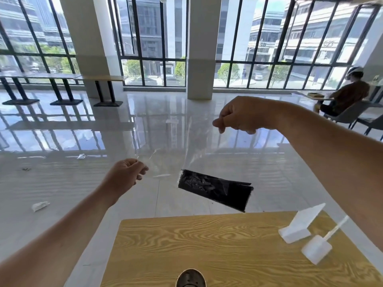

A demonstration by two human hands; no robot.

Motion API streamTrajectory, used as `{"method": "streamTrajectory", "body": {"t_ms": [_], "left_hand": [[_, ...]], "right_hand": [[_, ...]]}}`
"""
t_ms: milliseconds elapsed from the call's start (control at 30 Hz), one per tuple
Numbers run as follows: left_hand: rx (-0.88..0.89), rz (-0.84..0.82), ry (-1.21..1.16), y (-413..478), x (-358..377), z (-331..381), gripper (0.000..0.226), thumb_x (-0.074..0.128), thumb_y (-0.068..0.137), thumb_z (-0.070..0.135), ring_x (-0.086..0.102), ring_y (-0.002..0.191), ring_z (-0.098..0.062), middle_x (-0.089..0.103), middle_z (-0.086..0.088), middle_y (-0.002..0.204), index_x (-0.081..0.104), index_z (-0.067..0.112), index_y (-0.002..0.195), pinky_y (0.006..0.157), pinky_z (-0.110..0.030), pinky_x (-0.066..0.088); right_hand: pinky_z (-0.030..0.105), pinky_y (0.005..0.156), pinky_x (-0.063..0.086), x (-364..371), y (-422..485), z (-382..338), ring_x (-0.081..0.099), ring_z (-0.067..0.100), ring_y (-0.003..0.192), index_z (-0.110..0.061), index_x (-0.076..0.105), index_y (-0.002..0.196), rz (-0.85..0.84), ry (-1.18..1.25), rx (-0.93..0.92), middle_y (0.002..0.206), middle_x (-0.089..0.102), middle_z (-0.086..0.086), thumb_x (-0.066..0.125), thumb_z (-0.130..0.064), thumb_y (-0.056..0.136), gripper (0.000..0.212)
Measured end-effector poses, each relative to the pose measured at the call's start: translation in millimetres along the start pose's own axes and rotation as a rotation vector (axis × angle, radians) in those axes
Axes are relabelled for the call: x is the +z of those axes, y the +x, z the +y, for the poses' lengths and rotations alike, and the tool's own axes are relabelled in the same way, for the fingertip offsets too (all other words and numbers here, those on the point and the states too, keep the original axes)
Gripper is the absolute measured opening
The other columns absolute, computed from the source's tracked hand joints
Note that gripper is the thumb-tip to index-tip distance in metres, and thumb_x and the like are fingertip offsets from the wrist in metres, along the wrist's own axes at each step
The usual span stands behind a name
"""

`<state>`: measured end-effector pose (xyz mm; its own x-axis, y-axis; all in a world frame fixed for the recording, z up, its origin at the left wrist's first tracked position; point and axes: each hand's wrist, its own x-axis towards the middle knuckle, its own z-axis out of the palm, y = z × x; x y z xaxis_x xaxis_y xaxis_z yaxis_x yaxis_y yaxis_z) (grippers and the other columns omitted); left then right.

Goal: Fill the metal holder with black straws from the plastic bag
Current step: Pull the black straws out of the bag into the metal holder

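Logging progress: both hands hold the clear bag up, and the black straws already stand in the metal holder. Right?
Not quite. The head view shows the left hand and right hand holding the clear bag up, but the black straws lie inside the bag, not in the metal holder.

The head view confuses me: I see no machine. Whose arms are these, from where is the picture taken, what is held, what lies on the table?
There is no machine. A person wears one camera on the head, so you look forward and down at their own arms. The left hand and the right hand each pinch a clear plastic bag in the air; black straws lie in its lower end. On the wooden table stand a metal holder, at the near edge, a white slanted stand and a white block.
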<state>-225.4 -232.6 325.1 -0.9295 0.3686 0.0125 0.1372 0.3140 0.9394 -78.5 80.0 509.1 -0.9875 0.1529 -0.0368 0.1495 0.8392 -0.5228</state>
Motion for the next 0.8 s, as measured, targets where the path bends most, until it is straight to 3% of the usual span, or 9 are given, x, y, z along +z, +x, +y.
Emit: {"method": "streamTrajectory", "body": {"t_ms": [200, 300, 400, 500, 533, 600, 667, 733, 800], "left_hand": [[0.032, 0.015, -0.022, 0, -1, 0, 0.008, 0.071, 0.093, 0.016, 0.063, 0.073, -0.021, 0.068, -0.002, 0.076, 0.071, 0.014, 0.086, 0.066, -0.033, 0.048], [0.070, 0.068, -0.031, -6, 0, 2, 0.027, 0.077, 0.070, 0.028, 0.052, 0.066, -0.022, 0.056, -0.003, 0.071, 0.058, 0.015, 0.083, 0.066, -0.037, 0.044], [0.131, 0.148, 0.061, -7, 1, -1, 0.037, 0.083, 0.075, 0.024, 0.041, 0.057, -0.019, 0.045, 0.005, 0.059, 0.047, 0.021, 0.069, 0.060, -0.034, 0.037], [0.131, 0.091, -0.048, -12, 2, 2, 0.028, 0.073, 0.087, 0.026, 0.055, 0.054, -0.018, 0.060, 0.002, 0.055, 0.062, 0.020, 0.062, 0.060, -0.031, 0.044], [0.120, 0.041, -0.146, -15, 2, 4, 0.022, 0.065, 0.088, 0.029, 0.063, 0.062, -0.017, 0.071, -0.001, 0.067, 0.071, 0.021, 0.069, 0.063, -0.032, 0.049], [0.098, -0.086, -0.318, -17, 1, 7, 0.031, 0.055, 0.085, 0.038, 0.073, 0.088, -0.017, 0.081, -0.004, 0.101, 0.079, 0.022, 0.096, 0.078, -0.037, 0.054], [0.127, -0.159, -0.306, -18, 4, 10, 0.036, 0.064, 0.086, 0.044, 0.074, 0.101, -0.012, 0.080, 0.002, 0.113, 0.074, 0.029, 0.117, 0.086, -0.035, 0.054], [0.189, -0.160, -0.108, -17, 11, 14, 0.021, 0.077, 0.093, 0.032, 0.071, 0.088, -0.012, 0.079, 0.003, 0.099, 0.074, 0.035, 0.114, 0.074, -0.025, 0.052], [0.192, -0.148, 0.023, -15, 15, 26, 0.016, 0.073, 0.098, 0.018, 0.059, 0.077, -0.022, 0.077, -0.006, 0.090, 0.081, 0.030, 0.091, 0.063, -0.027, 0.043]], "right_hand": [[0.025, 0.044, 0.041, 3, -7, 7, 0.036, 0.015, 0.052, -0.023, 0.082, 0.079, -0.108, 0.112, -0.021, 0.058, 0.045, -0.005, 0.074, -0.051, 0.099, 0.035], [0.025, 0.045, 0.041, 3, -9, 5, 0.036, 0.015, 0.053, -0.023, 0.082, 0.078, -0.112, 0.114, -0.017, 0.057, 0.046, -0.005, 0.074, -0.050, 0.099, 0.035], [0.024, 0.046, 0.041, 5, -10, 1, 0.038, 0.013, 0.052, -0.024, 0.081, 0.077, -0.115, 0.077, -0.021, 0.058, 0.047, -0.005, 0.074, -0.050, 0.098, 0.035], [0.024, 0.046, 0.039, 4, -12, -2, 0.038, 0.011, 0.049, -0.023, 0.081, 0.076, -0.106, 0.073, -0.031, 0.057, 0.046, -0.005, 0.075, -0.050, 0.098, 0.035], [0.024, 0.045, 0.038, 3, -12, -2, 0.038, 0.011, 0.048, -0.022, 0.081, 0.076, -0.106, 0.083, -0.030, 0.057, 0.046, -0.005, 0.075, -0.049, 0.098, 0.035], [0.024, 0.045, 0.037, 1, -14, -1, 0.037, 0.012, 0.048, -0.021, 0.080, 0.075, -0.109, 0.098, -0.024, 0.058, 0.046, -0.004, 0.075, -0.048, 0.098, 0.035], [0.025, 0.045, 0.036, 1, -16, 0, 0.036, 0.012, 0.049, -0.020, 0.080, 0.078, -0.116, 0.112, -0.022, 0.057, 0.046, -0.004, 0.075, -0.048, 0.097, 0.035], [0.025, 0.046, 0.036, 2, -17, 3, 0.036, 0.013, 0.050, -0.017, 0.080, 0.081, -0.125, 0.136, -0.025, 0.056, 0.044, -0.005, 0.075, -0.048, 0.098, 0.035], [0.026, 0.046, 0.037, 3, -16, 8, 0.036, 0.014, 0.051, -0.016, 0.080, 0.082, -0.108, 0.136, -0.003, 0.056, 0.044, -0.005, 0.075, -0.047, 0.099, 0.035]]}}
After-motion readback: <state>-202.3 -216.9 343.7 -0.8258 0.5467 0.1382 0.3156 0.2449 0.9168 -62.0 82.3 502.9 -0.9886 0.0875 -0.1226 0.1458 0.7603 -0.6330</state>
